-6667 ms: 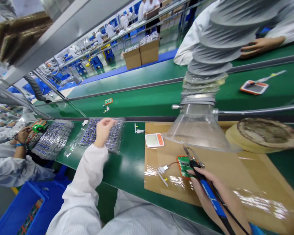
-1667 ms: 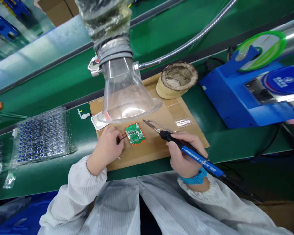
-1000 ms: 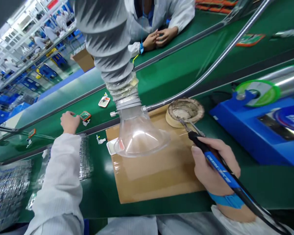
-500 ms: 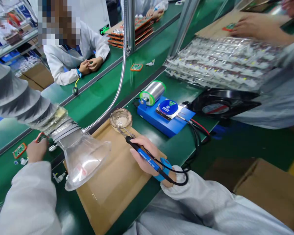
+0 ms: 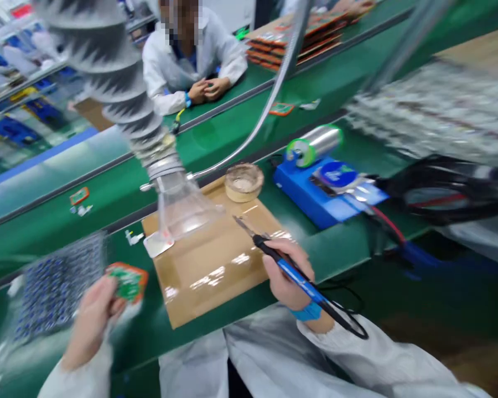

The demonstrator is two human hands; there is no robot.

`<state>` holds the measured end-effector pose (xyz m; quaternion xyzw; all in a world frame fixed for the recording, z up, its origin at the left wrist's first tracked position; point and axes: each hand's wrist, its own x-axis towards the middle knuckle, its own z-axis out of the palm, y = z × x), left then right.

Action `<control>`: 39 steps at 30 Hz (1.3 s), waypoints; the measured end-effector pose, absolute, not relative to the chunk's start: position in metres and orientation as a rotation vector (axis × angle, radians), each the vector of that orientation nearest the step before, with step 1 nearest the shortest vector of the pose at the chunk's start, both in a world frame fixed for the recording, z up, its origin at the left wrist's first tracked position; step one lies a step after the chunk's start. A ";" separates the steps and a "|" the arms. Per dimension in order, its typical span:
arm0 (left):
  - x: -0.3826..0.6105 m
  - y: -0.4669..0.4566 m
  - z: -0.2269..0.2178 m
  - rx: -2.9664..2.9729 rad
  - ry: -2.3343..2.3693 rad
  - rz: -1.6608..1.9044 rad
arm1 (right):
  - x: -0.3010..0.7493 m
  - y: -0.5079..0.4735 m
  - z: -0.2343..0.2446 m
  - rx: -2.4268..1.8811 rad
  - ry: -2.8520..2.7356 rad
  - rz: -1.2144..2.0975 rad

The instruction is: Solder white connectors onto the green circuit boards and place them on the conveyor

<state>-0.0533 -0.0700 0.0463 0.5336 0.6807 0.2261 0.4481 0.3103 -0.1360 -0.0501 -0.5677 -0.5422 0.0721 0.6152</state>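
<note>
My left hand point(image 5: 92, 320) is closed on a small green circuit board with an orange rim point(image 5: 126, 280), held above the green bench near a tray of small blue parts point(image 5: 53, 290). My right hand point(image 5: 288, 273) grips a blue-handled soldering iron point(image 5: 292, 273) whose tip points up and left over the brown cardboard mat point(image 5: 207, 265). A clear funnel-shaped fume hood point(image 5: 182, 207) on a grey ribbed hose hangs over the mat's far end. The view is blurred by motion.
A round tip-cleaner dish point(image 5: 244, 181) sits at the mat's far corner. A blue soldering station point(image 5: 327, 188) with a solder spool stands to the right. Another board point(image 5: 79, 195) lies on the far belt. A person in white point(image 5: 191, 61) sits across the belt.
My left hand has come back from the far belt toward me, now holding a green circuit board. The view has swung left. My right hand keeps the soldering iron over the mat.
</note>
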 end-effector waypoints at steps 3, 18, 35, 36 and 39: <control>-0.008 -0.070 0.012 1.501 1.455 0.316 | 0.293 -0.142 -0.060 -1.246 -1.266 0.178; -0.186 -0.051 0.017 1.962 2.499 0.164 | 0.227 -0.127 -0.080 -1.053 -1.898 0.596; -0.247 -0.012 0.046 1.958 2.317 -0.165 | 0.226 -0.126 -0.081 -1.158 -1.802 0.563; -0.246 -0.014 0.050 1.962 2.314 -0.135 | 0.226 -0.126 -0.080 -1.158 -1.801 0.559; -0.228 -0.027 0.057 2.013 2.335 0.020 | 0.226 -0.125 -0.079 -1.172 -1.792 0.545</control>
